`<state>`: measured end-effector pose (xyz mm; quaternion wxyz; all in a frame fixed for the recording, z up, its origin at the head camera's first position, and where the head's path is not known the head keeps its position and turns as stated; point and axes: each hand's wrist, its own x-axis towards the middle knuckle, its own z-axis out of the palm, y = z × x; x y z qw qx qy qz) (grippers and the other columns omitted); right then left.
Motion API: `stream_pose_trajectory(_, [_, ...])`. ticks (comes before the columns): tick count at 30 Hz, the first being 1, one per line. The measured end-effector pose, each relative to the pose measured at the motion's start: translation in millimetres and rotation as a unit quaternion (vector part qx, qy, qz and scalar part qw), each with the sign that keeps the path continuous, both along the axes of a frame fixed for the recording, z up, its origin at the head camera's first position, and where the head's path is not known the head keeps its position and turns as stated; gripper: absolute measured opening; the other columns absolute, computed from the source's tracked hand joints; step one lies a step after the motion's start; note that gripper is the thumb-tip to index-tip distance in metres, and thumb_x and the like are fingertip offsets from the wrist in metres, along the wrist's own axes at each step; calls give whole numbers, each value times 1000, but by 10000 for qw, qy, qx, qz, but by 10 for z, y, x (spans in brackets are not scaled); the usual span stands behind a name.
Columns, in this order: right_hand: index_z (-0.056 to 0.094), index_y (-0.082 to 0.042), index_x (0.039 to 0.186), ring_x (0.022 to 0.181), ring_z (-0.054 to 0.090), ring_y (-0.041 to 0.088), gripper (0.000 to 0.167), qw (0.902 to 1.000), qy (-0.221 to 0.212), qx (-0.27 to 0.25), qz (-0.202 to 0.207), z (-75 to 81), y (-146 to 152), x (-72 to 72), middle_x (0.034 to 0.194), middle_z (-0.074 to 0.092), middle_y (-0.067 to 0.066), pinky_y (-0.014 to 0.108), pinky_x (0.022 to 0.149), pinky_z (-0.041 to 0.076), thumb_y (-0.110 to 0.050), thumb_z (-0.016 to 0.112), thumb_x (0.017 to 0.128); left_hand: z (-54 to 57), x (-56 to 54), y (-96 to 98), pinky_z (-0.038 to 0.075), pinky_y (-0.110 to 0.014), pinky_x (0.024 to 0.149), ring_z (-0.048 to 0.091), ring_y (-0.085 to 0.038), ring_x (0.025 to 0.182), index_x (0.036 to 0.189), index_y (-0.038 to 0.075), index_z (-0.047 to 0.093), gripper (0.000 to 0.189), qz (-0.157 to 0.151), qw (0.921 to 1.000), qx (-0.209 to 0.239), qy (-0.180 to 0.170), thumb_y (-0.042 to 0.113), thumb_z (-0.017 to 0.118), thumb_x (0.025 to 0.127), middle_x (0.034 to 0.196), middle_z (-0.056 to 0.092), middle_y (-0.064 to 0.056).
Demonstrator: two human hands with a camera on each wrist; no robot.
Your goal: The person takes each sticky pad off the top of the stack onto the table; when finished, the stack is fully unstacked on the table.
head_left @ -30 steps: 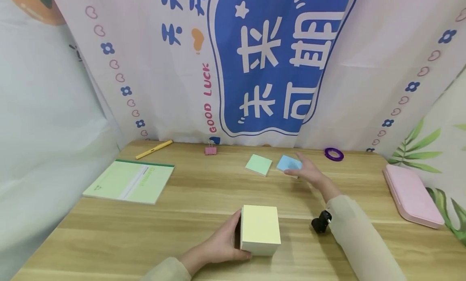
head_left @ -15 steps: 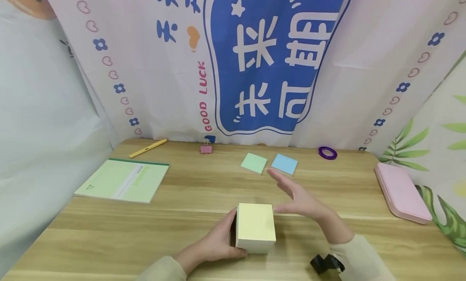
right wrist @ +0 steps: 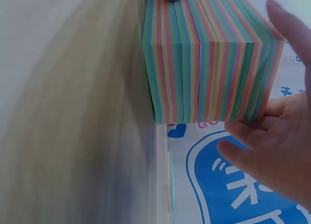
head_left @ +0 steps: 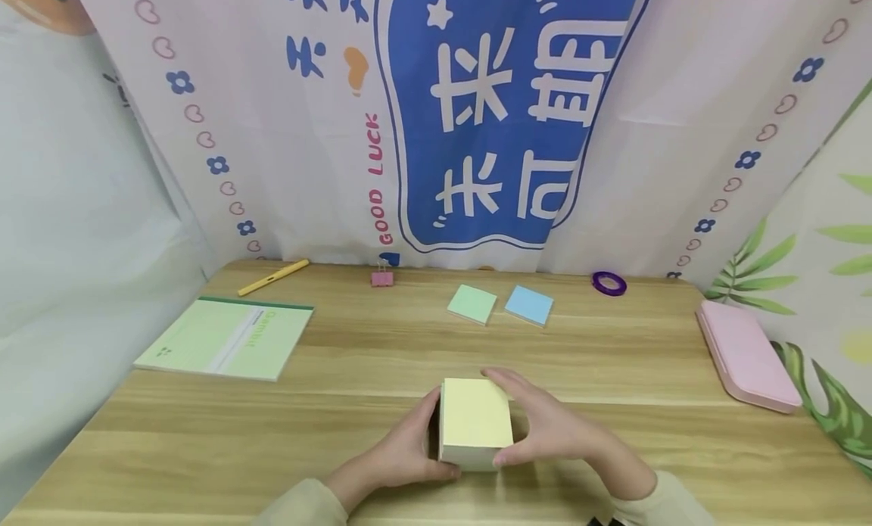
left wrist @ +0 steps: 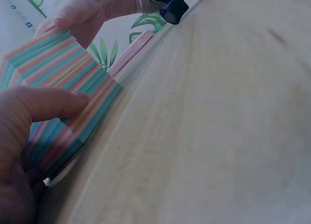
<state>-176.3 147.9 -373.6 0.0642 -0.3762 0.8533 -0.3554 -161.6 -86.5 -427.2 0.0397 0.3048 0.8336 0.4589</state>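
A thick cube of stacked sticky notes (head_left: 475, 412) stands on the table in front of me, its top sheet pale yellow. Its sides show pink, blue, green and yellow bands in the left and right wrist views. My left hand (head_left: 409, 446) grips the cube's left side, with the thumb (left wrist: 58, 105) lying against the striped side. On the right, my right hand (head_left: 545, 424) spans the top corners, thumb at the front and forefinger at the back. Its fingers (right wrist: 252, 158) are spread and loosely bent beside the cube in the right wrist view.
Flat green (head_left: 473, 304) and blue sticky-note pads (head_left: 530, 305) lie farther back. To the left are a green notebook (head_left: 228, 337) and a yellow pen (head_left: 272, 278). A pink binder clip (head_left: 382, 278), purple tape roll (head_left: 608, 284) and pink case (head_left: 748, 356) sit along the back and right.
My right hand has come from the blue pad back toward me, down to the right side of the cube. The left hand has kept its grip. The head view has shifted slightly.
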Motion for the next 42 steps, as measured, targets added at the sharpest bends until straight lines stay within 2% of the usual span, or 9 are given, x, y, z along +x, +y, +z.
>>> stream_pose_trajectory(12, [31, -11, 130, 111, 37, 16, 89, 9987, 492, 62, -140, -1, -8, 17, 126, 37, 0, 43, 87, 36, -32, 76, 57, 16, 2, -5, 25, -45, 95, 34, -21, 115, 134, 10, 19, 98, 43, 9999, -50, -98, 30, 77, 57, 125, 38, -3])
stream_pose_trajectory(17, [35, -12, 128, 109, 40, 19, 84, 9983, 435, -187, -330, 26, 98, 29, 122, 41, -1, 47, 85, 36, -27, 77, 56, 26, 5, 3, 24, -45, 95, 34, -20, 116, 134, 13, 20, 96, 32, 9997, -22, -227, 31, 77, 58, 124, 38, 0])
stream_pose_trajectory(23, [35, -11, 128, 108, 41, 23, 84, 9977, 352, -403, -411, 79, 239, 5, 121, 42, 1, 50, 85, 35, -30, 77, 58, 16, -7, 8, 26, -43, 94, 37, -18, 111, 131, 15, 23, 94, 16, 9999, 49, -102, 29, 78, 56, 119, 41, 3])
stream_pose_trajectory(26, [35, -8, 128, 108, 41, 24, 84, 9970, 259, -602, -417, 118, 312, -33, 121, 43, 3, 48, 87, 34, -26, 78, 58, 1, -11, 9, 27, -43, 94, 38, -17, 110, 132, 15, 23, 95, 33, 10000, 30, -55, 30, 78, 56, 118, 41, 3])
stream_pose_trajectory(29, [34, -3, 127, 108, 41, 27, 82, 9945, 35, -887, -564, 173, 427, -122, 121, 43, 9, 48, 89, 32, -19, 77, 59, -8, -13, 5, 27, -44, 94, 38, -18, 110, 132, 15, 22, 95, 43, 10000, 28, -51, 30, 78, 56, 118, 41, 2])
stream_pose_trajectory(32, [30, 4, 128, 110, 39, 32, 79, 9862, -443, -1320, -891, 198, 611, -276, 122, 39, 16, 44, 92, 30, -9, 73, 64, -14, -14, 2, 27, -45, 93, 38, -18, 110, 132, 14, 22, 95, 56, 9999, 60, -70, 29, 78, 56, 118, 41, 2])
stream_pose_trajectory(36, [24, 9, 128, 112, 33, 38, 72, 9689, -950, -1813, -1387, 137, 922, -525, 123, 33, 25, 25, 90, 33, -1, 66, 71, -28, -12, -1, 27, -45, 93, 37, -18, 111, 132, 14, 23, 95, 75, 9999, 37, -57, 29, 78, 56, 118, 41, 2])
stream_pose_trajectory(39, [22, 8, 129, 112, 31, 39, 72, 9618, -1062, -1785, -1781, 54, 1143, -695, 122, 32, 26, 16, 84, 35, -3, 65, 73, -36, -9, -1, 27, -46, 93, 37, -19, 111, 132, 14, 23, 95, 70, 10000, 19, -31, 30, 78, 56, 119, 41, 1])
stream_pose_trajectory(42, [22, 8, 129, 112, 32, 39, 73, 9588, -1062, -1529, -2147, -25, 1325, -839, 121, 32, 27, 23, 86, 35, -8, 66, 74, -36, -14, -2, 26, -46, 94, 37, -20, 111, 132, 14, 22, 95, 59, 10000, 40, -42, 29, 78, 56, 119, 41, 0])
